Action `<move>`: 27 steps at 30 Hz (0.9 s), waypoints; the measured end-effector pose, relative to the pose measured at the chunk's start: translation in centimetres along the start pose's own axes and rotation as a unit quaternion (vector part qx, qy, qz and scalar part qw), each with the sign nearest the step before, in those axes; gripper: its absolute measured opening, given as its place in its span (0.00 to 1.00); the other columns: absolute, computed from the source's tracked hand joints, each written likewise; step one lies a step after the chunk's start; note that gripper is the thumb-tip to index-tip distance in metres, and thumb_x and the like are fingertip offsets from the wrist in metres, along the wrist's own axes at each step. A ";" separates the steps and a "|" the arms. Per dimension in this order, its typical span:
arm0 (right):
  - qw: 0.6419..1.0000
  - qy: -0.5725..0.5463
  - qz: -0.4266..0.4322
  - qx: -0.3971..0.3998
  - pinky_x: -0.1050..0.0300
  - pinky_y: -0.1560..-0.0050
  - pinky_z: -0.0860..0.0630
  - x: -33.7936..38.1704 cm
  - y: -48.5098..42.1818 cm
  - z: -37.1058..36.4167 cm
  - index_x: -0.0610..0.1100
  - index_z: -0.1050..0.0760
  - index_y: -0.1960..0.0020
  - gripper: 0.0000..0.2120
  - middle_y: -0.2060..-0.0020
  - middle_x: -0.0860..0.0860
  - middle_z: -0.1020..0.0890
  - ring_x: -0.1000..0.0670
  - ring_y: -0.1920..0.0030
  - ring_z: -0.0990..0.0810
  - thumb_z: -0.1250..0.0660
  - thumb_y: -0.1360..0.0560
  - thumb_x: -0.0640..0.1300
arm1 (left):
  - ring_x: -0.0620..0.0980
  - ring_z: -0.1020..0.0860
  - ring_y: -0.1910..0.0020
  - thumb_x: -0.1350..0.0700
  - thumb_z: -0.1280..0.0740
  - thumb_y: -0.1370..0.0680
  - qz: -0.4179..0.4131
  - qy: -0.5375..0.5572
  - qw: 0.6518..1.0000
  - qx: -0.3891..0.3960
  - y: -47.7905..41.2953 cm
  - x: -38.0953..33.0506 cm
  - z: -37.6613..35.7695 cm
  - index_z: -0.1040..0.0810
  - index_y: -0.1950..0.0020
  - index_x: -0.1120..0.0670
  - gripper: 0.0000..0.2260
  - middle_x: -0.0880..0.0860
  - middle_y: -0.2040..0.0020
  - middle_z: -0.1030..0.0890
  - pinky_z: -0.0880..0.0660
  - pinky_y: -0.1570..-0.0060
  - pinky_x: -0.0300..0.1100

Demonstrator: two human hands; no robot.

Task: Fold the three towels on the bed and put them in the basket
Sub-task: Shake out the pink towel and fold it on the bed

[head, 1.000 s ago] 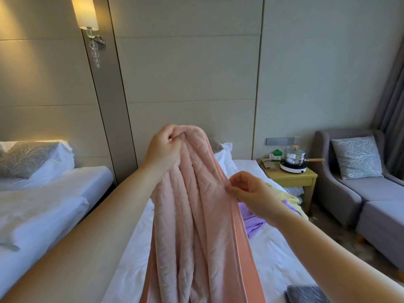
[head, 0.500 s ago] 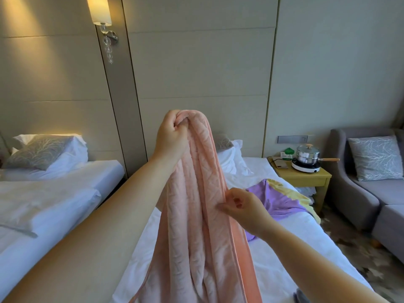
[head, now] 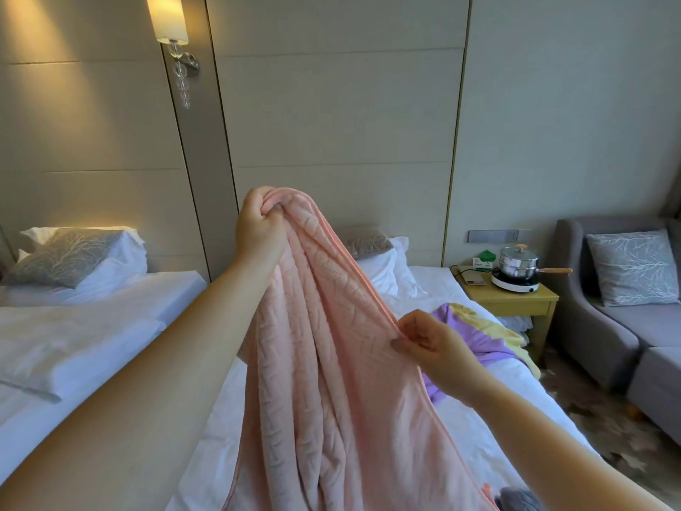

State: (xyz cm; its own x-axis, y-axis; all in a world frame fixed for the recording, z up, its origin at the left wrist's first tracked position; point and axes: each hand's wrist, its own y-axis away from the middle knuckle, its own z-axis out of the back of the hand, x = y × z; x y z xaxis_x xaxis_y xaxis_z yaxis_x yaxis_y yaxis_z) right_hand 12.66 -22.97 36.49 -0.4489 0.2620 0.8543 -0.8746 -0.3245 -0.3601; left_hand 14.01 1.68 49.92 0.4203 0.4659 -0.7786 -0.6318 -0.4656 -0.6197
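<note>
So the biggest thing here is the white bed (head: pixel 438 285) running from 6 o'clock up to the middle, and there's a second white bed (head: pixel 92 326) next to it over at 9 o'clock. A grey sofa (head: pixel 608 326) sits at 3 o'clock with a patterned cushion (head: pixel 632 267) on it. The pink towel (head: pixel 331 363) is held up in the air over the near bed, dead centre, hanging in long loose folds down to 6 o'clock, not folded at all. Between the bed and the sofa, around 2 o'clock, is a yellow nightstand (head: pixel 516 304). The purple towel (head: pixel 475 337) and the yellow towel (head: pixel 505 335) lie bunched up together on the bed just below that nightstand, touching each other, partly hidden behind the right hand. A lit wall lamp (head: pixel 167 16) is up at 11 o'clock. The left hand (head: pixel 259 230) is raised near centre, fingers curled in a fist round the gathered top of the pink towel. The right hand (head: pixel 431 348) is lower, at about 4 o'clock, pinching the towel's right edge between thumb and fingers. On the nightstand there's a steel pot (head: pixel 517 261) with a wooden handle, sitting on a small white cooker (head: pixel 516 285). No basket I can pick out for sure.
</note>
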 end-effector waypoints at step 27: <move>0.993 -0.093 -0.052 -0.053 0.60 0.55 0.24 0.2 0.6 -0.1 0.48 0.26 0.48 0.15 0.54 0.52 0.21 0.54 0.59 0.22 0.25 0.30 0.44 | 0.45 0.21 0.49 0.41 0.29 0.29 -0.067 -0.137 0.929 0.336 5.1 3.3 -3.4 0.20 0.46 0.46 0.15 0.43 0.51 0.18 0.25 0.44 0.45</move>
State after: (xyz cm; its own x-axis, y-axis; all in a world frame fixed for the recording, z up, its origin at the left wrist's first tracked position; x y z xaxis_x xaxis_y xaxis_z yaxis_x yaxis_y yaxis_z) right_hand 12.03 -23.04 36.44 -0.3220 0.1136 0.9399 -0.9333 -0.2048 -0.2949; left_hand 14.38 -1.71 43.89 0.4011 0.7031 -0.5872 -0.8885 0.1426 -0.4362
